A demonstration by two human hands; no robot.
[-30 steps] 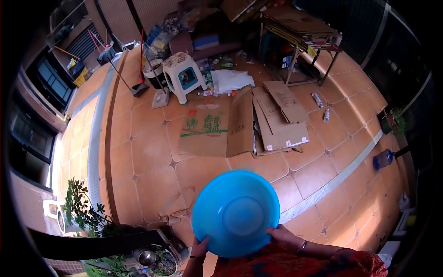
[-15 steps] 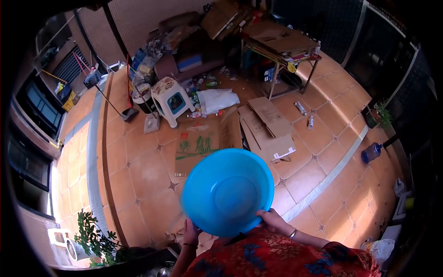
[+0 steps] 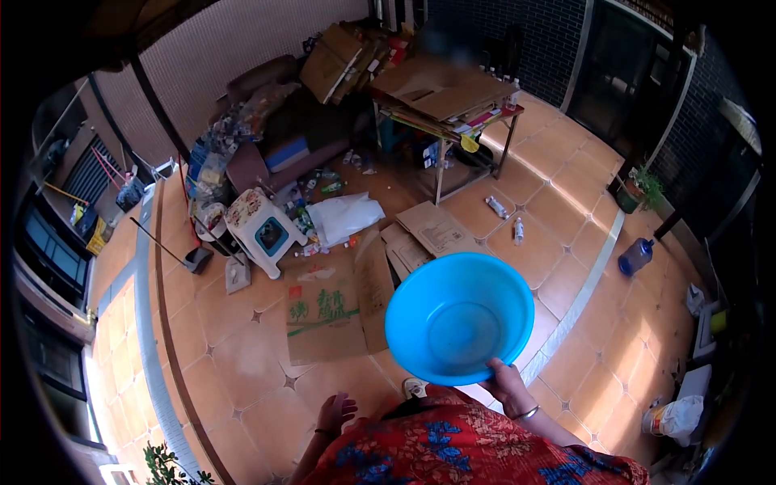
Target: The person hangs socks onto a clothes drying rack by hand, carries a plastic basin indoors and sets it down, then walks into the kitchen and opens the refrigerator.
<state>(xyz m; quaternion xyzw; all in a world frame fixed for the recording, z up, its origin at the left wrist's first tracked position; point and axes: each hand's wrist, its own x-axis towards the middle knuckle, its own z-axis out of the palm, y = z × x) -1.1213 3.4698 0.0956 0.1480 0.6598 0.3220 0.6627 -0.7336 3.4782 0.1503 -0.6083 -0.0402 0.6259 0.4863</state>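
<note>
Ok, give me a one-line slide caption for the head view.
Right hand holds a round blue plastic basin by its rim above orange floor tiles, left hand apart from it.

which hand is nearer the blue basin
The right. The right hand grips the rim of the blue basin at its near right side; the left hand is apart from it, to the left and closer to the body.

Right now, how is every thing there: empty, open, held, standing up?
Blue basin: empty, held
Right hand: gripping the basin's rim
Left hand: slightly open, not touching the basin
Printed cardboard: unfolded
White stool: upright
Table: standing, piled with cardboard sheets
White sheeting: spread out
Potted plant: upright, leafy
</note>
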